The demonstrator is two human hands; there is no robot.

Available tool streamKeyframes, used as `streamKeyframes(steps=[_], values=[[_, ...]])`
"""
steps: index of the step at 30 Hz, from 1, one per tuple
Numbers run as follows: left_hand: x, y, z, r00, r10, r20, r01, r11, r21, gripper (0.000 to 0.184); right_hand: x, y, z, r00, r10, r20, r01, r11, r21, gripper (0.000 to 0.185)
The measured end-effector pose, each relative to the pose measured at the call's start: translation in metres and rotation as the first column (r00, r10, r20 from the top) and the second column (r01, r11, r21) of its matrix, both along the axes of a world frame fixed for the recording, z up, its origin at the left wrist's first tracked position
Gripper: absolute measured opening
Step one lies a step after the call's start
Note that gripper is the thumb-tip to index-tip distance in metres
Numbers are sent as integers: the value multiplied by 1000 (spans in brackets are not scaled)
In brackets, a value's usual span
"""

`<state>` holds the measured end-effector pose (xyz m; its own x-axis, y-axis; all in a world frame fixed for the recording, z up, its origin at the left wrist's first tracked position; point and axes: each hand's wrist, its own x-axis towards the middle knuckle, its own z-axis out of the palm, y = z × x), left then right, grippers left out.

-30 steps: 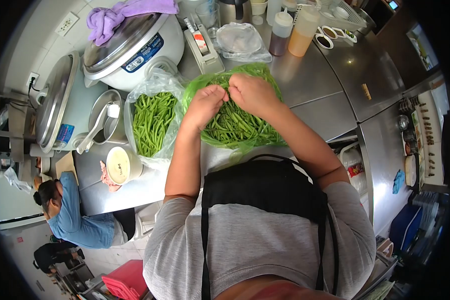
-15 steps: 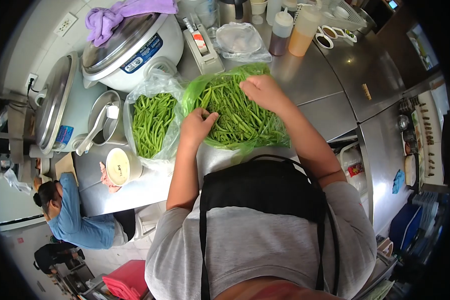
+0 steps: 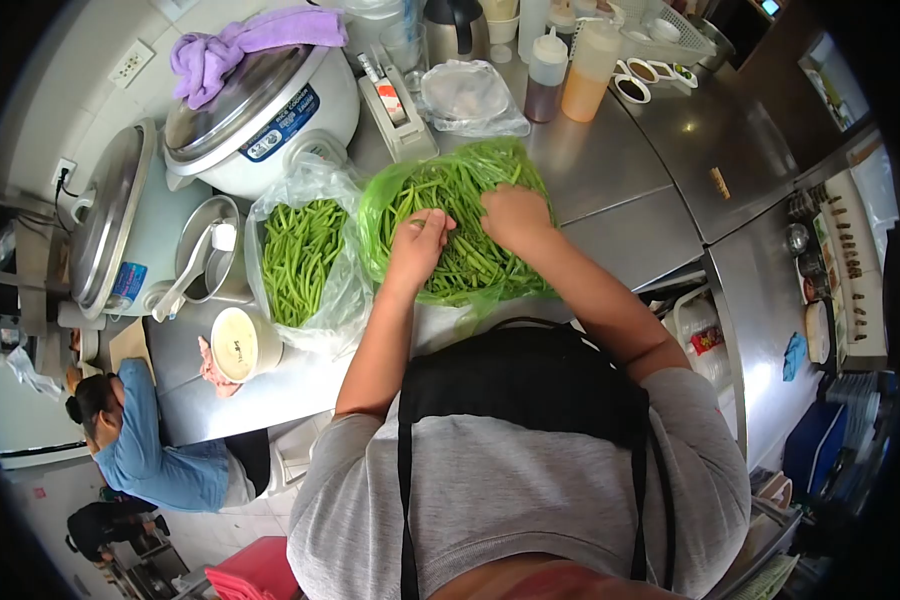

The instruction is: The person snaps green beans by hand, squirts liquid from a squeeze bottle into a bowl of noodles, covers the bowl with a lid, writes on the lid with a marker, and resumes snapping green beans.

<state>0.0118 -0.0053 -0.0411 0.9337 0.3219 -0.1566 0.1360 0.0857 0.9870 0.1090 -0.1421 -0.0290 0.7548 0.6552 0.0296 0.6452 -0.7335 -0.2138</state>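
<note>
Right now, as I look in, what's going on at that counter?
A person is working with both bare hands over an open green plastic bag of green beans. The left hand and right hand are apart, fingers curled; whether either grips a bean is unclear. A clear bag on the left holds more beans. Another person in blue is nearby.

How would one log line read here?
left hand: over green bag | right hand: over its beans | clear bag: alongside

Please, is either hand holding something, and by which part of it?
It cannot be told: the left hand and right hand curl over the beans, any hold unclear.
</note>
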Motion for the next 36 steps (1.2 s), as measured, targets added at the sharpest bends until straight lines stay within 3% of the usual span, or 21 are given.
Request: streamKeyframes(steps=[3, 8, 11, 14, 17, 20, 22, 24, 27, 30, 33, 36], values=[[1, -3, 1, 1000, 30, 4, -30, 999, -28, 24, -12, -5, 8, 996, 29, -83, -10, 973, 229, 19], [0, -10, 18, 998, 23, 55, -15, 990, -144, 24, -28, -4, 19, 958, 101, -269, 21, 908, 419, 17], [3, -7, 16, 994, 69, 82, -50, 975, -216, 22, -36, -4, 21, 948, 174, -267, 7, 827, 562, 15], [0, -6, 23, 995, -23, 97, 51, 953, -298, 18, -47, -3, 25, 959, 210, -193, -70, 829, 554, 14], [-2, -8, 24, 994, 24, 110, 8, 960, -279, 14, -43, -1, 16, 932, 290, -218, -102, 786, 610, 16], [-5, -1, 31, 997, 51, 62, -42, 990, -136, 15, -33, -6, 26, 924, 217, -314, 10, 809, 588, 17], [-5, 6, 30, 995, 86, 57, -95, 980, 176, 15, -24, -11, 35, 925, 179, -336, 72, 785, 616, 17], [-3, 17, 29, 992, 126, -25, -103, 896, 432, 20, -13, -16, 41, 935, 155, -319, 89, 770, 632, 15], [-3, 34, 18, 992, 117, -42, -62, 758, 649, 25, -8, -25, 58, 903, 162, -398, 175, 707, 685, 13], [-5, 36, 23, 982, 118, -145, 33, 653, 757, 30, -1, -27, 56, 850, 239, -470, 233, 629, 741, 9], [-6, 34, 37, 960, 251, -124, -64, 626, 777, 31, 0, -26, 50, 810, 328, -487, 242, 569, 786, 11], [-4, 27, 47, 989, 43, 142, -106, 875, 472, 29, -4, -18, 45, 773, 417, -477, 226, 522, 823, 11]])
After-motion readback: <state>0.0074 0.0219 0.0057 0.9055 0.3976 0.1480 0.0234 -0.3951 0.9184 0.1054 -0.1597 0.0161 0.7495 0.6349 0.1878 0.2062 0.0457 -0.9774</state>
